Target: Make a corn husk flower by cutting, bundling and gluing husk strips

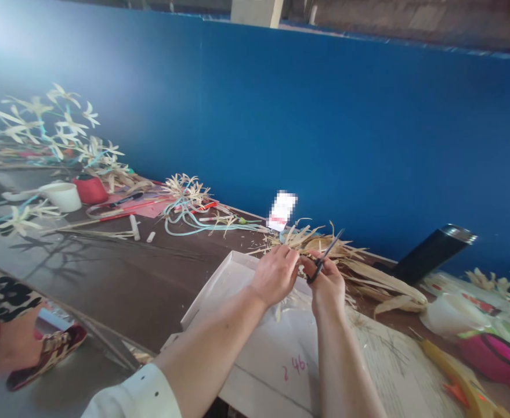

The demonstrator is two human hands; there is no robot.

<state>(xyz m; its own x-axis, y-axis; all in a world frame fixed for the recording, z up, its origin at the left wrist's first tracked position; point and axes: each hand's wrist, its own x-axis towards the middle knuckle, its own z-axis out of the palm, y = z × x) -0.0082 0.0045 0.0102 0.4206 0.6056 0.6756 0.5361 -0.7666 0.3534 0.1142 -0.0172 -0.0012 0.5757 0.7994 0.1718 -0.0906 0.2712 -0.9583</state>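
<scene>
My right hand [329, 283] grips a pair of black-handled scissors [324, 257] whose blades point up and to the right. My left hand [275, 273] pinches a thin pale husk strip right beside the scissors' handles; the strip is mostly hidden by my fingers. Both hands hover over a white shallow tray [213, 287] on the dark brown table. A heap of dried straw-coloured husks [359, 268] lies just behind my hands.
Husk flowers on stems [58, 125] lie at the far left, with a white cup [64, 196], a red pot [90, 189] and pale blue strips [194, 223]. A black flask [433, 251] leans at right, a yellow tool [455, 374] below it. Another person's hand [17, 345] is at lower left.
</scene>
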